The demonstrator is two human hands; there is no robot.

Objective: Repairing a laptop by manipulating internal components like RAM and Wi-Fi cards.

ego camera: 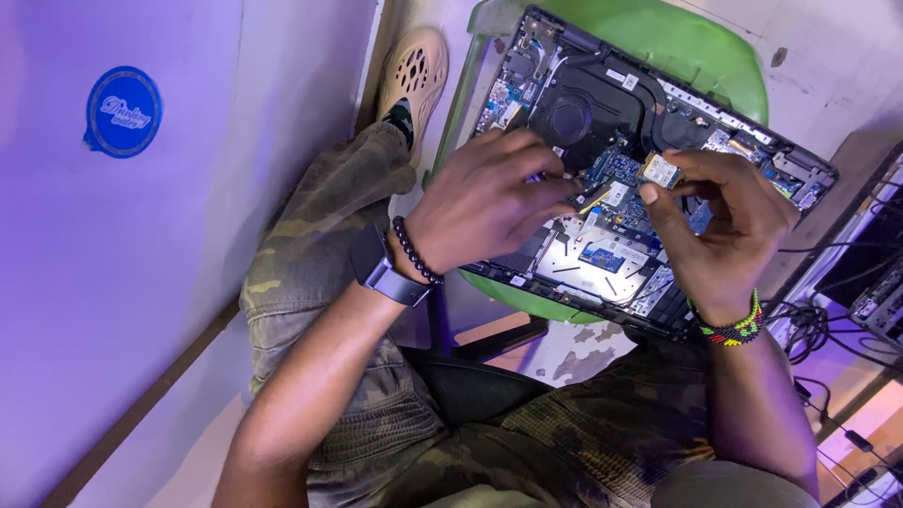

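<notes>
Wall panel (141, 282), pale, fills frame from 7 to 11 o'clock; round blue sticker (123, 111) at 10 o'clock on it. Camouflage trousers (376, 414) run from 6 o'clock up toward 11, ending in a tan perforated shoe (414, 71) at 12 o'clock. Green stool (677, 42) at 1 o'clock carries an opened laptop (621, 179), bottom cover off, internals up: black fan (571, 118) toward 12 o'clock, blue board (616, 169) at centre, silvery plate (593, 268) at the near edge. Cables (818, 329) lie at 4 o'clock, beside dark equipment at the frame edge. Left hand (484, 202) rests over the laptop's near-left part, fingers curled and drawn together, tips pressed down on the board area just left of centre; cannot tell whether they pinch anything. Watch (381, 268) and dark bead bracelet (414, 252) on that wrist. Right hand (724, 226) is at 3 o'clock of the laptop, thumb and forefinger closed on a small card (661, 171), held edge-on just above the board, tilted, near the fan's 4 o'clock side. Remaining fingers loosely bent. Multicoloured bead bracelet (732, 329) on the right wrist.
</notes>
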